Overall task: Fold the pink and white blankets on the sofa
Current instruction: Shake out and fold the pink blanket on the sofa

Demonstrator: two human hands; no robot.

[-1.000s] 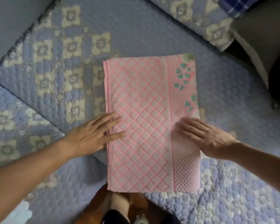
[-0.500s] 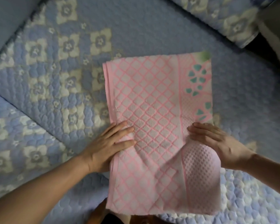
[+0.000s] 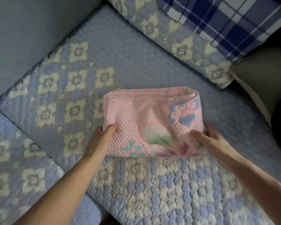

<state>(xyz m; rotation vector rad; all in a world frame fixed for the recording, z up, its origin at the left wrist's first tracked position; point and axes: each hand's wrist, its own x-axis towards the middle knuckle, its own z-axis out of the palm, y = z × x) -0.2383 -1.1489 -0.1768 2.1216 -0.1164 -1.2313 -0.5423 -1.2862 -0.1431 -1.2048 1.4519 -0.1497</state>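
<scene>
The pink blanket (image 3: 146, 116) lies folded into a thick compact rectangle on the blue quilted sofa seat (image 3: 125, 65). Its top face shows a waffle weave, a green leaf, teal petals and a blue bow motif. My left hand (image 3: 102, 137) grips the blanket's near left corner, thumb on top and fingers hidden beneath. My right hand (image 3: 212, 140) holds the near right corner, thumb lying on the fabric and fingers wrapped round the edge. No white blanket is in view.
A blue and white plaid cloth (image 3: 230, 20) lies on the quilted cushion (image 3: 182, 44) at the back right. A grey cushion (image 3: 264, 83) sits at the right edge. The plain blue sofa back (image 3: 26, 33) rises at the upper left.
The long flat pink blanket has been folded over away from me into a shorter, thicker bundle. Both hands went from pressing flat on it to gripping its near corners.
</scene>
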